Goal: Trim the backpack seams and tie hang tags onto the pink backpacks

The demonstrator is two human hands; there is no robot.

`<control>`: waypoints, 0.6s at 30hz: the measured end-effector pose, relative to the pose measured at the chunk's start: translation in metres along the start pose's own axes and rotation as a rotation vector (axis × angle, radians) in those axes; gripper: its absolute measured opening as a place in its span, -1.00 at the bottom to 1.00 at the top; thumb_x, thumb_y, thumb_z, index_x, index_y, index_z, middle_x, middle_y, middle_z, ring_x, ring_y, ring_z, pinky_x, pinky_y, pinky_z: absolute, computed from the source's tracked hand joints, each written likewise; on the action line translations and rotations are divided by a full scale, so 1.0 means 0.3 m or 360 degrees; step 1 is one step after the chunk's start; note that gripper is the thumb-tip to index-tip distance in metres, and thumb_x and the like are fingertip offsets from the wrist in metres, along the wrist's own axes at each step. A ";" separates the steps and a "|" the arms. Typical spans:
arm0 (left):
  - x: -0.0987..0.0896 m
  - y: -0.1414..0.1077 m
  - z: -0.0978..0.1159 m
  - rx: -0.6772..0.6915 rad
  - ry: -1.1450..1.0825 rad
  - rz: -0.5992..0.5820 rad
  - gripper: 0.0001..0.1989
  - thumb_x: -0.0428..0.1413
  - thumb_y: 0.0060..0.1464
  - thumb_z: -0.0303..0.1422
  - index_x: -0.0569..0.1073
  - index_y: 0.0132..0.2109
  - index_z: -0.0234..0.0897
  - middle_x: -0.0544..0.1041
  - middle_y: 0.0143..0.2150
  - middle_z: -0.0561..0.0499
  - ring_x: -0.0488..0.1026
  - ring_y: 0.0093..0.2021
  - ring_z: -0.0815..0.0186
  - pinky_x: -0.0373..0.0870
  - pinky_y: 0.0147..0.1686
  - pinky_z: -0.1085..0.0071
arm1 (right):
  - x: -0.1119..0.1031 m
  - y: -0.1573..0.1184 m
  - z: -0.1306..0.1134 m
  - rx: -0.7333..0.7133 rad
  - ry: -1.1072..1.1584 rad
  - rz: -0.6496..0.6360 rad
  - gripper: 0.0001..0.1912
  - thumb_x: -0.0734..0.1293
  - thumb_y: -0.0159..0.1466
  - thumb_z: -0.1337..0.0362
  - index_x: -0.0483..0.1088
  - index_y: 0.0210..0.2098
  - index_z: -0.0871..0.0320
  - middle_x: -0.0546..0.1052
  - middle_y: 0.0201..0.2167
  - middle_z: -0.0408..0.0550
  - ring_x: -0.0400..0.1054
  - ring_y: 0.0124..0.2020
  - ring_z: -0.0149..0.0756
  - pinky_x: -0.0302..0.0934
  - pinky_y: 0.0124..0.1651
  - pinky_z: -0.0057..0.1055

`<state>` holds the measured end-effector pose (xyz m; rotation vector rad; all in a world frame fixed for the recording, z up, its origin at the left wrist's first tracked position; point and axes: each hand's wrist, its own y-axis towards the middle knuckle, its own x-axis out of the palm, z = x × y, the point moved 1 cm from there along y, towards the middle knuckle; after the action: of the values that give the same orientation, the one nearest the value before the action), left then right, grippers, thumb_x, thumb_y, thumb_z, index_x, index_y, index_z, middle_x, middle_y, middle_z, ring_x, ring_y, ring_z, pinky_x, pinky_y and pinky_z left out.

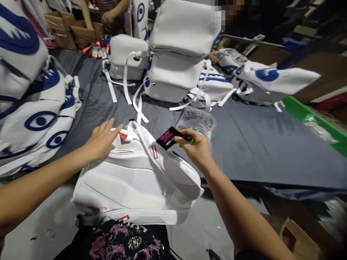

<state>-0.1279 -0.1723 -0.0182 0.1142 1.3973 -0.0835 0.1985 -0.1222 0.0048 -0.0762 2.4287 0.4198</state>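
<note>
A white backpack [124, 180] rests on the near table edge and against my body, its padded back panel and straps turned up. My left hand [101, 141] lies on its top edge beside the carry loop, fingers spread. Pinched in my right hand [196, 148] is a black hang tag [166, 138] with a pink figure printed on it. A small dark and yellow-green object [189, 138] also sits in that hand; its kind is mostly hidden by the fingers. The tag is over the shoulder strap [149, 142], which bears a red label.
White backpacks [173, 72] are stacked mid-table, with more piled at left [40, 119]. A clear plastic bag [197, 121] lies beyond my right hand. A green bin [311, 122] stands right. At the back, a person's arms [116, 11] reach near cardboard boxes [86, 32] and red tags [96, 50].
</note>
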 end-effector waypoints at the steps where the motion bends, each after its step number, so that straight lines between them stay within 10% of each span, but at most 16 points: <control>1: -0.021 -0.017 0.023 0.0050 -0.0104 0.0211 -0.38 0.17 0.16 -0.44 0.28 0.35 -0.26 0.16 0.43 -0.31 0.13 0.41 -0.17 0.18 0.28 -0.11 | 0.022 -0.012 -0.056 -0.0054 0.0104 -0.0102 -0.75 0.39 0.18 0.12 0.54 -0.27 0.18 0.55 -0.43 -0.13 0.38 -0.43 -0.36 0.22 -0.34 -0.43; 7: -0.073 -0.139 0.141 0.0382 -0.1310 0.0589 -0.87 0.23 0.14 -0.41 0.56 -0.14 -0.28 0.61 -0.32 0.09 0.51 -0.36 0.44 0.41 -0.33 0.55 | 0.172 -0.072 -0.271 -0.0354 0.0375 -0.0530 -0.81 0.41 0.19 0.23 0.56 -0.21 0.14 0.58 -0.42 -0.15 0.39 -0.43 -0.40 0.25 -0.32 -0.45; 12: -0.024 -0.201 0.118 0.0294 -0.1474 0.1022 -0.98 0.25 0.12 -0.44 0.55 -0.27 -0.29 0.60 -0.39 0.11 0.50 -0.40 0.49 0.38 -0.37 0.60 | 0.244 -0.090 -0.300 -0.0305 0.0571 -0.0591 -0.94 0.40 0.19 0.30 0.51 -0.38 0.15 0.56 -0.46 -0.17 0.38 -0.45 -0.42 0.25 -0.36 -0.47; 18: 0.017 -0.217 0.080 0.0271 -0.1894 0.0704 -0.98 0.23 0.13 -0.44 0.54 -0.28 -0.30 0.60 -0.38 0.08 0.53 -0.40 0.44 0.44 -0.36 0.56 | 0.242 -0.111 -0.339 -0.0802 0.0439 -0.0889 -0.86 0.33 0.32 0.31 0.48 -0.38 0.16 0.57 -0.44 -0.12 0.39 -0.46 -0.42 0.26 -0.35 -0.47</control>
<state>-0.1118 -0.2398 -0.0212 0.4319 0.1567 0.0939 0.0855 -0.1821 0.0243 -1.0590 2.3624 0.7803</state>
